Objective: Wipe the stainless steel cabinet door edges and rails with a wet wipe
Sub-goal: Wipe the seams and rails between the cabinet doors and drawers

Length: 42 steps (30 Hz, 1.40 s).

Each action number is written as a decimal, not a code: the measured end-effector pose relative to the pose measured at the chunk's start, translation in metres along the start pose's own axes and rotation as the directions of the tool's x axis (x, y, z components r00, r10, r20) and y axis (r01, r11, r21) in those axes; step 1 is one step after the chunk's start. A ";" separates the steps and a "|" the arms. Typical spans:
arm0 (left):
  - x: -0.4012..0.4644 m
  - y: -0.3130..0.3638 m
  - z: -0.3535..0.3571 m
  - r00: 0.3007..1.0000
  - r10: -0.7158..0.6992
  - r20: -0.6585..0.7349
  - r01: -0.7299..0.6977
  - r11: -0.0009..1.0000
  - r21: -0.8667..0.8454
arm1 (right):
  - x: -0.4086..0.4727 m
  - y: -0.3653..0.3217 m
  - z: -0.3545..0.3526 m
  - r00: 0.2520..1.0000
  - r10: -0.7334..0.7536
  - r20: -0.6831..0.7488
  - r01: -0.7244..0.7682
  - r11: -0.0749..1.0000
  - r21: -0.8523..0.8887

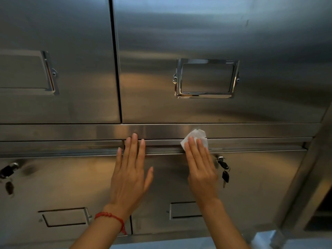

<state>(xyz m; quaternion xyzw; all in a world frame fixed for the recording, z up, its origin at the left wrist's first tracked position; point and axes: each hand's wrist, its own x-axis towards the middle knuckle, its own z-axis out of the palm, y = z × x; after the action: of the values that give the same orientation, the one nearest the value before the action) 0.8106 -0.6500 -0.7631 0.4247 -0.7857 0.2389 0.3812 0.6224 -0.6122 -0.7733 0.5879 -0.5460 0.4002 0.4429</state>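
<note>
Right hand (201,168) lies flat, fingers straight and together, pressing a crumpled white wet wipe (195,137) onto the horizontal rail (251,131) just right of frame center, the wipe bunched and poking out above the fingertips. Left hand (129,177) is spread flat, fingers apart, on the lower cabinet door (260,186), its fingertips reaching the rail. The brushed steel shows dull, streaky reflections.

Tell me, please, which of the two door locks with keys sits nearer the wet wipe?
The right-hand lock, just beside the right hand pressing the wet wipe; the left-hand lock is far off.
</note>
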 end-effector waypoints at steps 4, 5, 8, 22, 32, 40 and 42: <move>0.003 0.006 -0.003 0.999 0.028 0.018 -0.028 1.000 -0.003 | -0.003 0.007 -0.002 0.999 0.048 -0.024 -0.047 0.999 0.003; 0.005 0.007 -0.004 0.999 0.035 0.018 -0.035 0.999 -0.001 | -0.003 0.007 -0.002 0.998 0.054 -0.034 -0.054 0.999 0.002; 0.009 0.012 -0.006 0.999 0.051 0.016 -0.050 0.999 -0.008 | -0.001 0.004 -0.001 0.998 0.039 -0.046 -0.039 0.999 0.011; 0.019 0.048 0.005 0.995 0.102 0.019 -0.101 0.993 -0.063 | 0.000 0.019 -0.011 1.000 -0.010 -0.003 0.009 1.000 -0.026; 0.024 0.058 0.006 0.995 0.092 0.047 -0.090 0.995 -0.040 | -0.003 0.024 -0.009 0.999 0.028 -0.025 -0.029 0.999 -0.026; 0.024 0.059 0.005 0.994 0.080 0.069 -0.079 0.997 -0.021 | -0.008 0.034 -0.008 0.994 0.095 -0.051 -0.099 0.993 -0.064; 0.024 0.061 0.005 0.995 0.069 0.067 -0.068 0.997 -0.025 | -0.007 0.029 -0.007 0.996 0.076 -0.045 -0.079 0.996 -0.051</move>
<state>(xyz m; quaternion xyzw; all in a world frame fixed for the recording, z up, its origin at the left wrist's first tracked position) 0.7482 -0.6328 -0.7495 0.4009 -0.8148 0.2285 0.3509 0.5926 -0.6043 -0.7753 0.5455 -0.5691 0.4152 0.4541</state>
